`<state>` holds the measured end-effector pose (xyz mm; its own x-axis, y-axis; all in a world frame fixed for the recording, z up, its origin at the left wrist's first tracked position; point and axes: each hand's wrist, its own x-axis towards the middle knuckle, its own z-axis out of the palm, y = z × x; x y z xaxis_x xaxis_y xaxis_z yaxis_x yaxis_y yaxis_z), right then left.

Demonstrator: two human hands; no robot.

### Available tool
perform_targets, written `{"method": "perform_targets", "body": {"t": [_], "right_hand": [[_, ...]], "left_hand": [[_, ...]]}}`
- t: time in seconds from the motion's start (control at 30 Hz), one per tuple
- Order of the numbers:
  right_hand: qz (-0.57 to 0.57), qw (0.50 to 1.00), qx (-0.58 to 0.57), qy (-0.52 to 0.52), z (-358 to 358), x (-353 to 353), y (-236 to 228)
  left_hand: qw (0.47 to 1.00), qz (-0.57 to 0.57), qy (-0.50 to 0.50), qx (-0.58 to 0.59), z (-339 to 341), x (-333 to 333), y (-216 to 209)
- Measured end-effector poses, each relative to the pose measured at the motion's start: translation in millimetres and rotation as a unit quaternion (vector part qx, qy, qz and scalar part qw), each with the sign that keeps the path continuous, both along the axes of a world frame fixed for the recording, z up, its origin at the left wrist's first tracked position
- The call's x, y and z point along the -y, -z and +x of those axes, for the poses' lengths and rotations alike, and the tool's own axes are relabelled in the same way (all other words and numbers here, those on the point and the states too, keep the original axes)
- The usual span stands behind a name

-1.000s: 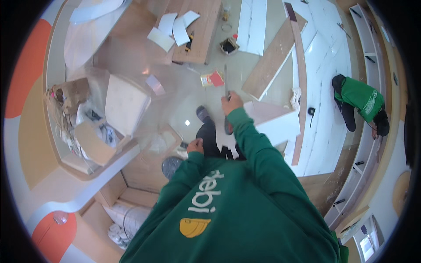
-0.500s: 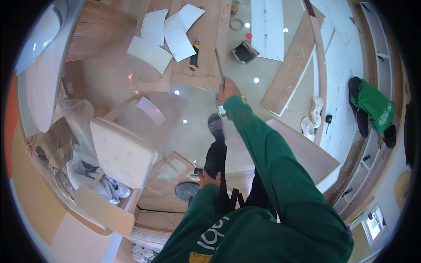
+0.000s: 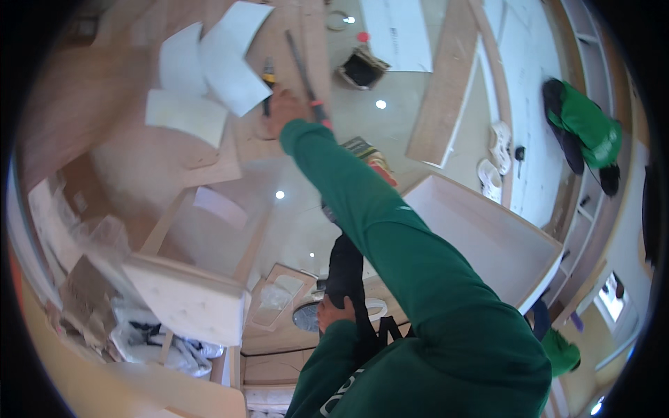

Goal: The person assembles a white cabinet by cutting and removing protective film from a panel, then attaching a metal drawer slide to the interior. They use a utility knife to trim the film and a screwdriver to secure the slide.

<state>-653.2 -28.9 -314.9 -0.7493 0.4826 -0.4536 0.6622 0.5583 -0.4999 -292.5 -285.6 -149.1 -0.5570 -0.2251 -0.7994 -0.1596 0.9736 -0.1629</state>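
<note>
My right hand (image 3: 286, 110) reaches far forward onto the plywood board (image 3: 244, 150), its fingers closed at a black and yellow utility knife (image 3: 269, 73) lying there. Just right of it is a long, thin dark file-like tool (image 3: 298, 59) with a red and black handle. White curved sheets (image 3: 233, 59) lie left of the knife, one corner close to it. My left hand (image 3: 336, 312) rests on my black-trousered leg, fingers spread and holding nothing. Below my right forearm a printed yellow and black package (image 3: 369, 153) partly shows.
An open dark-lined container (image 3: 362, 68) stands on the tiles. Right of it are a long wooden board (image 3: 446, 83), white clogs (image 3: 500, 146) and a shallow pale drawer box (image 3: 481, 237). Left stands a white padded piece (image 3: 185, 296). A person in green (image 3: 589, 129) crouches at far right.
My right hand has let go of the long thin tool, which now lies on the plywood, and moved left to the utility knife. The left hand stays on my leg. The view has shifted.
</note>
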Motion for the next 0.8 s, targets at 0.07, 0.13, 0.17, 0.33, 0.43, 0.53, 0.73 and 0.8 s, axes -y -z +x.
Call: {"method": "perform_targets", "body": {"t": [0.07, 0.13, 0.17, 0.33, 0.43, 0.53, 0.73, 0.8], "right_hand": [[-0.078, 0.996, 0.024, 0.045, 2, -1, -22], [-0.078, 0.967, -0.119, 0.210, 31, 4, 0], [-0.211, 0.938, -0.103, 0.253, 48, 11, 8], [-0.610, 0.691, -0.113, 0.370, 161, 61, -135], [-0.647, 0.700, -0.172, 0.248, 228, 59, -263], [-0.781, 0.533, -0.231, 0.229, 297, 35, -368], [-0.549, 0.793, -0.240, 0.109, 448, -96, -480], [-0.538, 0.802, -0.223, 0.130, 506, -135, -511]], "left_hand": [[1.000, -0.011, 0.006, -0.019, 5, 3, 4], [0.999, -0.009, 0.045, -0.019, 7, 9, 9], [0.999, -0.017, 0.045, -0.004, 6, 7, 4], [0.997, -0.057, 0.019, 0.049, 4, -29, -16], [0.996, 0.019, 0.082, 0.038, 31, -31, -19], [0.960, 0.217, 0.177, -0.023, 55, -23, 5], [0.816, 0.561, -0.127, 0.059, 116, -116, -121], [0.790, 0.594, -0.147, 0.028, 159, -157, -154]]}}
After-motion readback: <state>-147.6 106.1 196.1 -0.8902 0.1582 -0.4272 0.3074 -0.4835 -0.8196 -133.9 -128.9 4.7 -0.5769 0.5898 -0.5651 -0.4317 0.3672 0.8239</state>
